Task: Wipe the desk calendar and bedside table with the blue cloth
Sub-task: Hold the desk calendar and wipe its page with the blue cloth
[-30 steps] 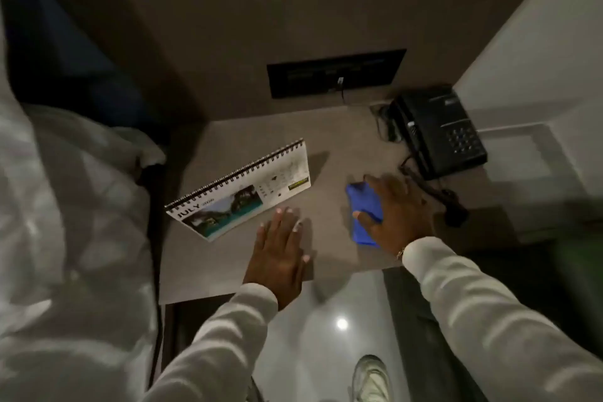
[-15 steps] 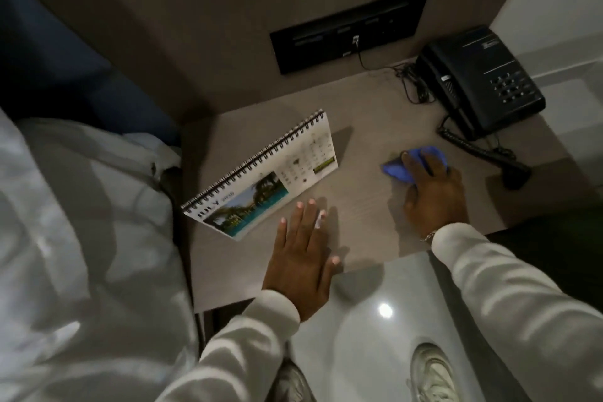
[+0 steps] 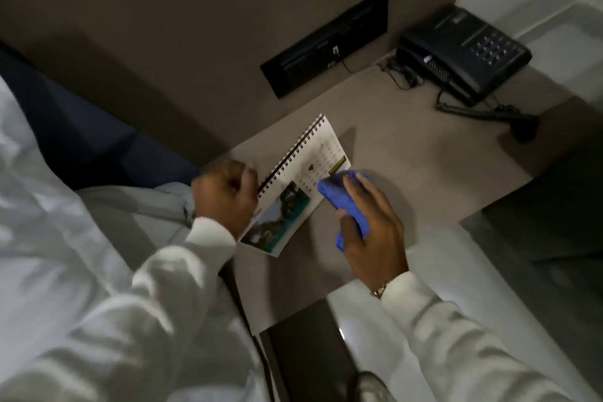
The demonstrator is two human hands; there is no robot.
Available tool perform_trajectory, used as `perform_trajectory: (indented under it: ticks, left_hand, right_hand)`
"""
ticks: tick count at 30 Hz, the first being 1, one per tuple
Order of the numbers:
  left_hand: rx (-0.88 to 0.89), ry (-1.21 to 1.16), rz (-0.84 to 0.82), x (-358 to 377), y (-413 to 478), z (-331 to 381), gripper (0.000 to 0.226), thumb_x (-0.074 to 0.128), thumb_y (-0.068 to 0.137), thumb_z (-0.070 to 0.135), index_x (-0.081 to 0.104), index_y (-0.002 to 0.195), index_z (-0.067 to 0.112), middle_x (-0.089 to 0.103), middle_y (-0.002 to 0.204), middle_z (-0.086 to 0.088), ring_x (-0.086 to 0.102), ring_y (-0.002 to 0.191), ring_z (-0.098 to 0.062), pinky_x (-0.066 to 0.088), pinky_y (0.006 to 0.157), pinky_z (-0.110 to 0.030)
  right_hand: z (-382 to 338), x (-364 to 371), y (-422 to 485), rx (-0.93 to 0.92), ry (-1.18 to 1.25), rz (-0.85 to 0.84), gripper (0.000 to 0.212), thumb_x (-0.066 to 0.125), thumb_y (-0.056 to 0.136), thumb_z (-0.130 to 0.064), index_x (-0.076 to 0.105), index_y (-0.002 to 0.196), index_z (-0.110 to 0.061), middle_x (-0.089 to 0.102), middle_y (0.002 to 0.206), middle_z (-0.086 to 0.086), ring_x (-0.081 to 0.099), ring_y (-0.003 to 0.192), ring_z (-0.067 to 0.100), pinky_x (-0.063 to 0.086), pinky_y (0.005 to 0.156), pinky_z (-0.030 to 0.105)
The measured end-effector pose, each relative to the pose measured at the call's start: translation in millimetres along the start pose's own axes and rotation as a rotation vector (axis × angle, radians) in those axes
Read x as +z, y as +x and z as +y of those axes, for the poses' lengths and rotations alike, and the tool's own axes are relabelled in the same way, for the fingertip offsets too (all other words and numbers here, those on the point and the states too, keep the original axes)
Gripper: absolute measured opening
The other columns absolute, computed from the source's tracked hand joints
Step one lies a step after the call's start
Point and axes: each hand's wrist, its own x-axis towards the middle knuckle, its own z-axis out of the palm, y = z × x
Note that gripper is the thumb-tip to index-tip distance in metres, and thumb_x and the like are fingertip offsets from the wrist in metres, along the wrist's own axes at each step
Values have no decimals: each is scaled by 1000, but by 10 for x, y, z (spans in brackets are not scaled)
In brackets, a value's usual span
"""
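Two surfaces are to be cleaned, and the larger, the table [image 3: 424,173], is judged rigid and fixed, so firm pressure can be borne by it without any holding. A black phone [image 3: 463,52] is stood at its far right corner with the cord trailing beside it (a snag risk for a wide sweep, it is supposed).

The calendar [image 3: 293,192] is stood near the table's left edge, beside the bed [image 3: 65,206]. It is judged light and thin, a spiral-bound card tent that would slide or fold under a push, so it is best steadied at the wire-bound top edge or a corner. That is where the left hand [image 3: 225,196] is seen, curled closed at the binding end; whether the card is actually pinched cannot be told through the blur.

The cloth [image 3: 342,202] is soft and limp, and is judged to bunch easily, so it is best kept wadded under a flat palm. It is held by the right hand [image 3: 368,225], fingers closed over it, its leading edge touching the calendar's lower right page.

Compared with half a second ago, the left hand has been lifted from flat on the table to the calendar's top, and the cloth has been carried from near the phone cord across to the calendar.
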Motion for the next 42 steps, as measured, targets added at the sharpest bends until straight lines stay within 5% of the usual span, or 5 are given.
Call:
perform_trajectory:
  ticks: [4,7,12,22,42]
  left_hand:
    - [-54,-133,11,127,176,-74,31,59,82,16,47,54,17,66,68,4,64,64,-12,59,71,-45]
    - [141,44,-277,97,122,-110,32,38,94,46,58,106,25,69,108,-7,65,106,-26,52,95,-47]
    - [332,265,-495,93,173,-197,78,18,89,58,2,155,18,-5,166,0,-16,153,-18,-6,122,-46]
    - [546,257,-588,136,186,-207,94,16,87,73,-8,154,12,-13,166,-4,-18,153,-18,-1,124,-53]
    - [605,219,-650,103,194,-168,94,23,88,69,-8,153,9,-12,166,-10,-18,153,-22,4,121,-61]
  right_hand:
    - [-4,279,32,14,110,111,54,55,91,-9,40,142,-23,37,153,6,35,140,15,30,111,16]
    - [-51,495,50,0,179,148,52,56,91,-9,42,141,-17,35,154,10,33,143,20,34,114,23]
    - [-145,902,37,-30,239,216,57,57,91,-8,36,143,-18,30,157,11,26,147,22,30,118,24]
    - [-131,1300,96,-49,57,413,66,54,94,-14,19,148,-29,28,157,16,22,149,25,13,124,27]
    - [103,1080,422,174,216,451,45,48,99,-16,38,142,-20,30,157,14,32,144,29,45,108,48]
